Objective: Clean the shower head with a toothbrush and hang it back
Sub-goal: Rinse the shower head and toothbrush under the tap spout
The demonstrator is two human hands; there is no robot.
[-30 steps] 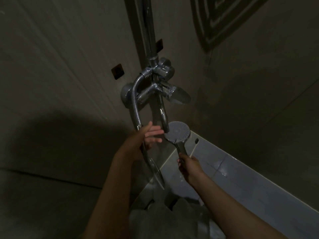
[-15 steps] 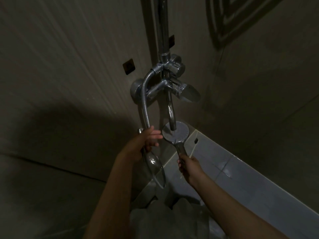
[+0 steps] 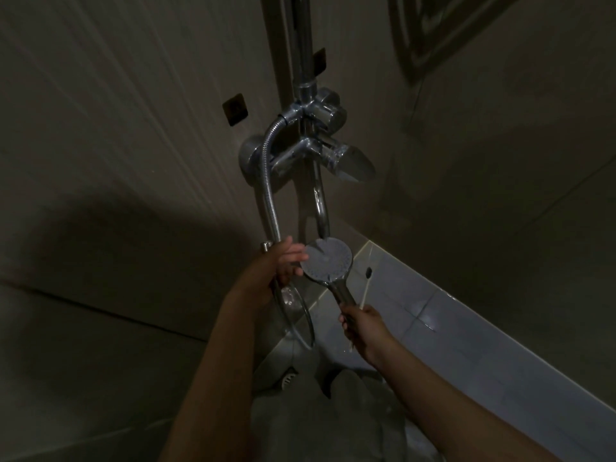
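In the dim tiled shower, a person's right hand curls tightly round the handle of the round grey shower head. The head now sits beneath the curved chrome spout, having been just to its right a second ago. The left hand has brought loosely spread fingers to the head's rim, with the ribbed metal hose passing behind it. Cleaning looks unfinished and rehanging remains. A thin pale stick by the right hand may be the toothbrush, but it is too dark to tell.
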